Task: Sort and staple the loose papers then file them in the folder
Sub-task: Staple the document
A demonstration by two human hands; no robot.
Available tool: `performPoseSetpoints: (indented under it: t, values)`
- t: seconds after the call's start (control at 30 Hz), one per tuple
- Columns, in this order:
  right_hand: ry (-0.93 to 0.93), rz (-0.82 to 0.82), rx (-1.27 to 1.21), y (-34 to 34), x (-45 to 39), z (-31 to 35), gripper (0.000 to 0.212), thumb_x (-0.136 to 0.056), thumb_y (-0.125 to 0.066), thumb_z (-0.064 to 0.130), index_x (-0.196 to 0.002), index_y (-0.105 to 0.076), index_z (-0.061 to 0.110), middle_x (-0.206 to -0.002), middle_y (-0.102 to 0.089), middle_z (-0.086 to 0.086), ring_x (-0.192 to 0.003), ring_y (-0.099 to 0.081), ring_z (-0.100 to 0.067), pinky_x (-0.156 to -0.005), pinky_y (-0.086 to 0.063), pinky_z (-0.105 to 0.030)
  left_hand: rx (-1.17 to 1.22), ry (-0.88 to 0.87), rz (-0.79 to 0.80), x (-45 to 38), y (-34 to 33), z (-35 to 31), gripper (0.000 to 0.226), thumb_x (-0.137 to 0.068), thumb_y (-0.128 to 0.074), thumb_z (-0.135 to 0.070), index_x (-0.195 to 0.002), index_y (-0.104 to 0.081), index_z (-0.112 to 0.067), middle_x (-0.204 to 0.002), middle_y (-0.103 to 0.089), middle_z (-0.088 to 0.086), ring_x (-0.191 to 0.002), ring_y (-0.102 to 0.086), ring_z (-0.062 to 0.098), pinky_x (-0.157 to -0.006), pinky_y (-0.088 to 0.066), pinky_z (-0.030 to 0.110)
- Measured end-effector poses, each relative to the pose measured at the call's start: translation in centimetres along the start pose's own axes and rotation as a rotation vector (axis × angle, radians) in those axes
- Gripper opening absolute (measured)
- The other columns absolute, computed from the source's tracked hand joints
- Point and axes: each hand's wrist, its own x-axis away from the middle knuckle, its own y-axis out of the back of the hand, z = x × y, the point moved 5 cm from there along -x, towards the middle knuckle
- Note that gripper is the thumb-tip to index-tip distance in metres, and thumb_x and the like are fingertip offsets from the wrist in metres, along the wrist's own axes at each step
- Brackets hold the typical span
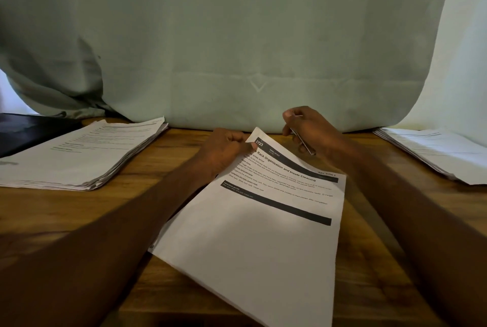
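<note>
A printed sheet set (pixel 266 226) headed "Rack Organization and Insole Cleaning" lies slanted on the wooden table (pixel 52 210) in front of me. My left hand (pixel 224 150) pinches its top left corner, lifting that corner a little. Just beyond the corner, my right hand (pixel 305 128) grips a slim metal stapler (pixel 303 140), its end pointing down to the right. A thick pile of papers (pixel 79 152) sits at the left. A thinner pile of papers (pixel 437 152) lies at the right edge. A dark folder (pixel 29 128) shows at the far left, behind the thick pile.
A pale green cloth (pixel 237 36) hangs as a backdrop right behind the table's far edge. Bare wood shows between the piles and the sheet set, under my forearms.
</note>
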Motion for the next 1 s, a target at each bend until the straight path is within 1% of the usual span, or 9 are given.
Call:
performPoseSetpoints:
  t: [0.1, 0.23, 0.27, 0.33, 0.4, 0.53, 0.67, 0.87, 1.0]
  values:
    - [0.225, 0.007, 0.17, -0.1, 0.3, 0.6, 0.039, -0.096, -0.066, 0.042, -0.127, -0.05, 0.025, -0.105, -0.064, 0.011, -0.091, -0.061, -0.007, -0.074, -0.047, -0.022, -0.053, -0.03, 0.004, 0.0, -0.1, -0.2, 0.01, -0.092, -0.075, -0.018, -0.099, -0.08, -0.014, -0.089, -0.08, 0.001, -0.081, -0.077, 0.017, -0.075, -0.057, 0.027]
    - [0.411, 0.134, 0.422, -0.6, -0.1, 0.8, 0.038, -0.085, -0.081, 0.026, -0.119, -0.063, 0.026, -0.112, -0.067, 0.008, -0.1, -0.062, -0.008, -0.093, -0.054, -0.035, -0.08, -0.083, 0.021, 0.0, -0.3, -0.6, 0.01, -0.091, -0.075, -0.014, -0.098, -0.082, -0.016, -0.087, -0.08, 0.0, -0.081, -0.077, 0.017, -0.077, -0.059, 0.025]
    - [0.426, 0.168, 0.445, -0.7, -0.1, 0.8, 0.04, -0.084, -0.082, 0.023, -0.12, -0.065, 0.028, -0.114, -0.067, 0.009, -0.1, -0.062, -0.007, -0.095, -0.053, -0.033, -0.108, -0.107, 0.024, 0.1, -0.3, -0.8, 0.011, -0.091, -0.074, -0.015, -0.098, -0.082, -0.016, -0.086, -0.08, -0.001, -0.08, -0.076, 0.015, -0.074, -0.058, 0.022]
    - [0.43, 0.201, 0.427, -0.9, -0.1, 0.8, 0.051, -0.08, -0.085, 0.02, -0.125, -0.063, 0.029, -0.116, -0.068, 0.008, -0.102, -0.062, -0.007, -0.092, -0.049, -0.024, -0.18, -0.163, 0.019, 0.3, -0.4, -1.2, 0.011, -0.091, -0.074, -0.017, -0.099, -0.082, -0.017, -0.085, -0.079, -0.003, -0.078, -0.075, 0.011, -0.068, -0.054, 0.016]
    - [0.41, 0.208, 0.397, -0.6, -0.1, 0.8, 0.058, -0.076, -0.089, 0.021, -0.124, -0.058, 0.032, -0.116, -0.068, 0.01, -0.1, -0.063, -0.005, -0.086, -0.047, -0.017, -0.243, -0.211, 0.002, 0.4, -0.4, -1.4, 0.012, -0.092, -0.074, -0.018, -0.1, -0.082, -0.017, -0.085, -0.079, -0.004, -0.076, -0.074, 0.008, -0.064, -0.05, 0.013]
    - [0.432, 0.214, 0.39, 0.0, 0.0, 0.9, 0.049, -0.072, -0.092, 0.023, -0.109, -0.062, 0.034, -0.107, -0.07, 0.018, -0.101, -0.067, -0.002, -0.083, -0.05, -0.017, -0.251, -0.237, -0.019, 0.4, -0.4, -1.5, 0.017, -0.093, -0.073, -0.017, -0.108, -0.08, -0.013, -0.09, -0.08, -0.002, -0.076, -0.076, 0.011, -0.065, -0.055, 0.017]
    - [0.452, 0.225, 0.383, -0.3, -0.1, 0.9, 0.046, -0.073, -0.091, 0.022, -0.11, -0.067, 0.036, -0.106, -0.07, 0.02, -0.101, -0.065, 0.0, -0.086, -0.048, -0.018, -0.246, -0.229, -0.041, 0.3, -0.2, -1.3, 0.019, -0.094, -0.072, -0.018, -0.111, -0.079, -0.013, -0.092, -0.08, 0.0, -0.077, -0.076, 0.012, -0.068, -0.058, 0.021]
    - [0.44, 0.21, 0.344, -0.8, 0.2, 0.8, 0.048, -0.071, -0.092, 0.019, -0.107, -0.065, 0.036, -0.097, -0.069, 0.024, -0.091, -0.063, 0.014, -0.076, -0.043, -0.001, -0.255, -0.248, -0.044, 0.4, -0.4, -1.5, 0.018, -0.094, -0.072, -0.017, -0.109, -0.08, -0.013, -0.089, -0.08, 0.0, -0.074, -0.076, 0.012, -0.064, -0.057, 0.019]
    - [0.44, 0.226, 0.334, -1.8, 0.5, 1.1, 0.048, -0.069, -0.093, 0.02, -0.109, -0.068, 0.027, -0.097, -0.072, 0.019, -0.092, -0.065, 0.007, -0.081, -0.046, -0.008, -0.315, -0.26, -0.055, 0.6, -0.5, -1.7, 0.015, -0.092, -0.075, -0.019, -0.105, -0.081, -0.015, -0.085, -0.079, -0.004, -0.07, -0.073, 0.005, -0.057, -0.048, 0.01]
